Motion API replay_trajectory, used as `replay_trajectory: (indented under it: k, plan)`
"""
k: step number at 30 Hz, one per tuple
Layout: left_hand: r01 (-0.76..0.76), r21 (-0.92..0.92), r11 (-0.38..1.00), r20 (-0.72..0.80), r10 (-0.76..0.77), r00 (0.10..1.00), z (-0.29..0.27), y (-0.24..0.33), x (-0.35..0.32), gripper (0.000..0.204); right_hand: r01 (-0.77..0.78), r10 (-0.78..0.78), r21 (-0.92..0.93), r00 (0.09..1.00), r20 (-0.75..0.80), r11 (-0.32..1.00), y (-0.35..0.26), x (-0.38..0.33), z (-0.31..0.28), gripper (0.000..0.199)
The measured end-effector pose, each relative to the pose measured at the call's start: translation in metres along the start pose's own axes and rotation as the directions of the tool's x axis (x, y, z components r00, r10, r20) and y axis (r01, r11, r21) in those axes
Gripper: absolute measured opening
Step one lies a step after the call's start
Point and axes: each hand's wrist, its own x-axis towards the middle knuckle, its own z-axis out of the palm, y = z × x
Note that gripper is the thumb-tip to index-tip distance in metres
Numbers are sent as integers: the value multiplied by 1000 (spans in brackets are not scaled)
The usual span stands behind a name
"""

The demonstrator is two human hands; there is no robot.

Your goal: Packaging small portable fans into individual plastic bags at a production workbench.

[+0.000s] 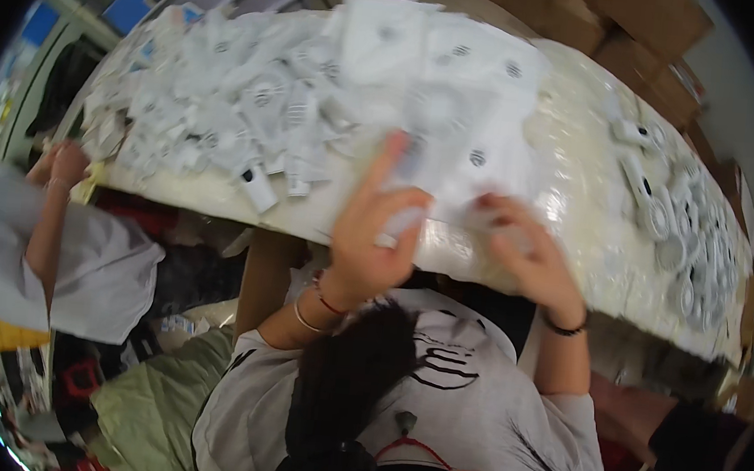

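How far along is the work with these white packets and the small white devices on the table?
Looks done: a heap of white packets covers the table's left and far side. In hand: the left hand and right hand are both at one flat white packet near the front edge. Left: a row of loose white devices lies on the right, seemingly unpacked. Roughly midway, I'd guess.

white printed tee, wrist bracelets, black wristband, finger ring

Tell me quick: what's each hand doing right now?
Left hand: fingers closed on a white packet at the table edge.
Right hand: gripping the same white packet; blurred.
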Motion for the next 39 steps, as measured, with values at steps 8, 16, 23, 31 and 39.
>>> replay_trajectory:
  k: [8,16,23,31,39]
  plan:
    - [130,777,616,-303,185,935,-204,-147,62,28,-436,-164,-864,861,-482,250,74,11,-202,50]
    - [3,902,431,-42,81,996,-150,-166,106,29,-409,-295,-877,831,-472,251,76,8,-268,41]
    - [-64,85,994,402,24,915,80,-58,44,17,-189,-390,-539,503,-771,821,65,-15,-218,34]
    - [339,17,941,730,-243,639,188,-71,23,10,-454,173,-482,837,-518,750,129,-57,-213,20]
    - [393,31,919,766,-275,581,211,-86,17,6,-210,182,-8,864,-469,978,165,-51,-191,23]
